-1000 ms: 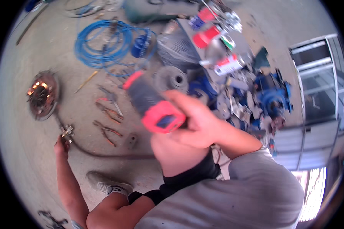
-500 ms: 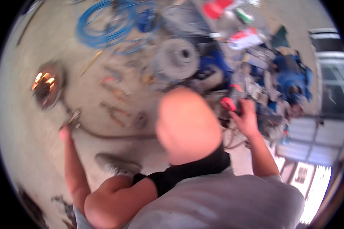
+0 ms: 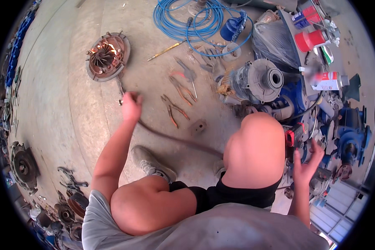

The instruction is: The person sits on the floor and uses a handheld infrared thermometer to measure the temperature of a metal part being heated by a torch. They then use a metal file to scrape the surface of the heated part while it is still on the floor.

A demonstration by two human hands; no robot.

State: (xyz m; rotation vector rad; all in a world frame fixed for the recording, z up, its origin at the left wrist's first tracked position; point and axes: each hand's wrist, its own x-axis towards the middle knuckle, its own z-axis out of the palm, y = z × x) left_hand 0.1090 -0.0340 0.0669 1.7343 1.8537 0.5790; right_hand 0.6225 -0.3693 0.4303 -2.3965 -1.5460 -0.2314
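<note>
My left hand (image 3: 131,107) is closed round the handle end of a gas torch, whose thin metal pipe (image 3: 120,84) points at a round rusty metal part with fan blades (image 3: 124,46). Orange flames glow among the blades. From the hand a dark hose (image 3: 166,137) runs right across the floor and passes behind my right knee. My right hand (image 3: 307,164) has its fingers spread and holds nothing I can see. Just beyond those fingers is a red and black device (image 3: 294,135), partly hidden by my knee.
Pliers (image 3: 175,111), a screwdriver (image 3: 194,88) and gloves (image 3: 214,64) lie on the floor ahead. Beyond are a coiled blue hose (image 3: 183,23) and a grey motor housing (image 3: 260,81). Cans (image 3: 310,40) and blue machine parts (image 3: 350,135) crowd the right; metal parts (image 3: 24,166) line the left.
The view has swung and sharpened, so floor objects sit farther right in it. My left hand stays at the torch. My right hand is now lower beside the red and black device, fingers spread.
</note>
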